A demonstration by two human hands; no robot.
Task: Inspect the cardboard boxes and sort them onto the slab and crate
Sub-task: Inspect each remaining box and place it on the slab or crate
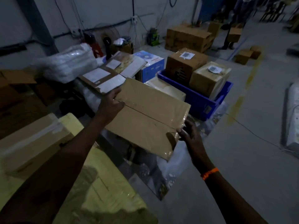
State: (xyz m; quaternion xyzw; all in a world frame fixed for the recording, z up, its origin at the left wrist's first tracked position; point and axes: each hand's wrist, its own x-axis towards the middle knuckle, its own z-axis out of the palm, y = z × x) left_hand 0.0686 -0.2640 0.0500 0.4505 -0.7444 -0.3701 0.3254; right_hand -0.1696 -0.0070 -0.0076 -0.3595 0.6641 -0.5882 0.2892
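At centre, held tilted above the clutter: flat cardboard box [148,113], taped seam up. My left hand [111,104] grips its 10 o'clock edge, my right hand [190,136] the 4 o'clock corner. It seems light and stiff, the tape likely slick, so edges are the best hold. Blue crate [197,101] at 1 o'clock.

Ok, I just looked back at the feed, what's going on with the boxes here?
A person holds a flat cardboard box, taped along its seam, tilted over the clutter. The left grip clasps its far left edge and the right grip pinches its near right corner. Beyond it, the blue crate holds a brown labelled box and a paler labelled box. The held box has not been set down anywhere yet.
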